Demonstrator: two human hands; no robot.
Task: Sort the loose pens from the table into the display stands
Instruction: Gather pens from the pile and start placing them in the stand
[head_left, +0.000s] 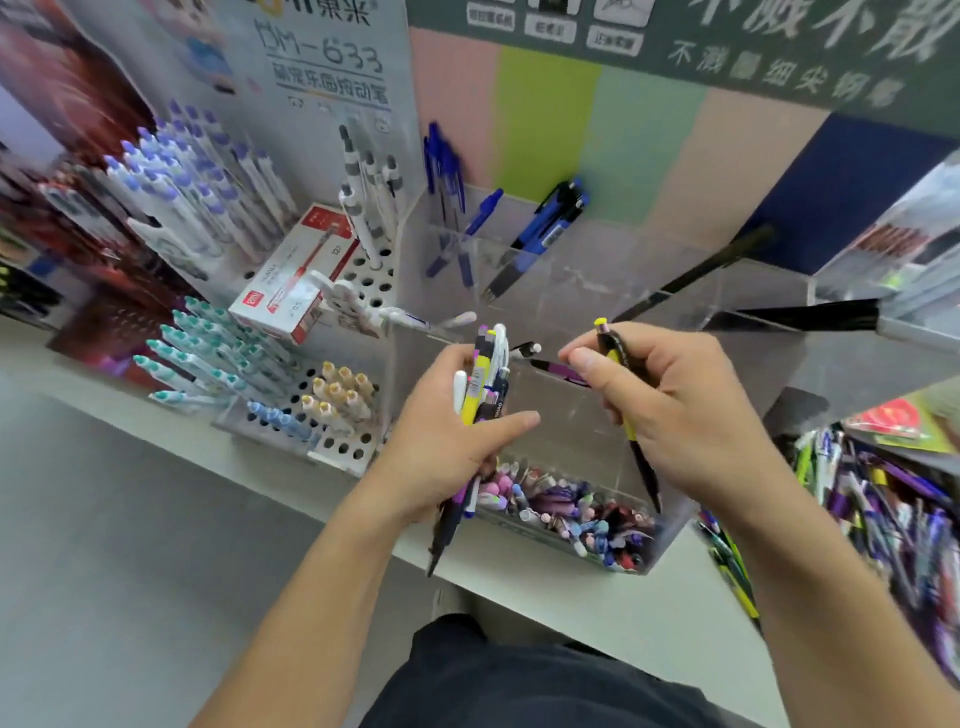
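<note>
Nearest the camera, two bare forearms reaching forward over the pale tabletop (613, 608). Left hand (441, 447) clenched around a bundle of pens (480, 395), yellow, white and dark ones, tips pointing down past the wrist. Right hand (675, 410) grasping a single black and yellow pen (623, 410), held nearly upright, yellow cap up, tip down; grip closed with the thumb pressing toward the fingers. Just below both hands, a clear box (670, 530) at the tabletop edge, filled with small pastel and dark pens, caps upward. To the right, a loose heap of pens (883, 514), purple, green and black, lying mixed on the tabletop. Behind the hands, clear acrylic compartments (571, 280), with a few blue pens (483, 213) and blue-black pens (545, 234) leaning in the far sections. To the left, a white perforated stand (358, 452) carrying teal-capped pens (208, 353), beige-capped pens (340, 395) and, higher, purple-capped pens (192, 176) and grey-banded pens (363, 202). On that stand also a red and white box (296, 275), lying tilted. Farthest, pastel wall panels (571, 130) and signs with blurred printing.
</note>
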